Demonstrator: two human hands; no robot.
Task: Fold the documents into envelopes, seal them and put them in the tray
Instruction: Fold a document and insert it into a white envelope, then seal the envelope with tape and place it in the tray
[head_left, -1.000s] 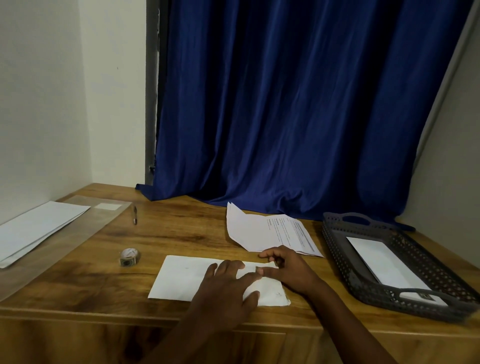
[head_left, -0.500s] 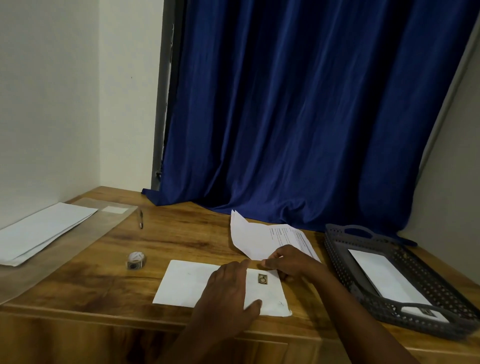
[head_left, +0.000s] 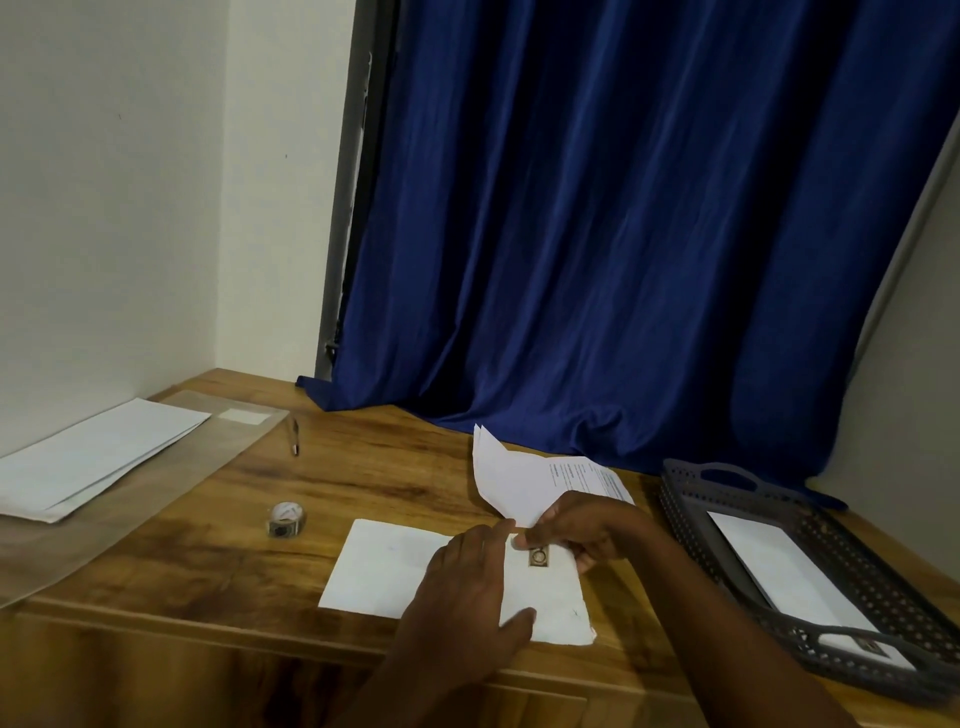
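Observation:
A white envelope (head_left: 387, 569) lies flat near the desk's front edge, with a small dark seal sticker (head_left: 538, 557) on its right half. My left hand (head_left: 470, 597) rests flat on the envelope, fingers spread. My right hand (head_left: 582, 530) touches the envelope's upper edge just above the sticker, fingers curled. Behind it lies a folded printed document (head_left: 524, 480). A dark perforated tray (head_left: 691, 499) at the right holds a sealed white envelope (head_left: 779, 571).
A roll of stickers (head_left: 285, 518) sits left of the envelope. A pen (head_left: 294, 436) lies further back. White sheets (head_left: 88, 457) rest on a clear plastic sleeve (head_left: 171, 499) at the left. A blue curtain (head_left: 623, 234) hangs behind the wooden desk (head_left: 363, 467).
My right hand has slid back off the envelope's right half, uncovering the seal sticker. The left hand stays pressed on the envelope. The view has tilted slightly.

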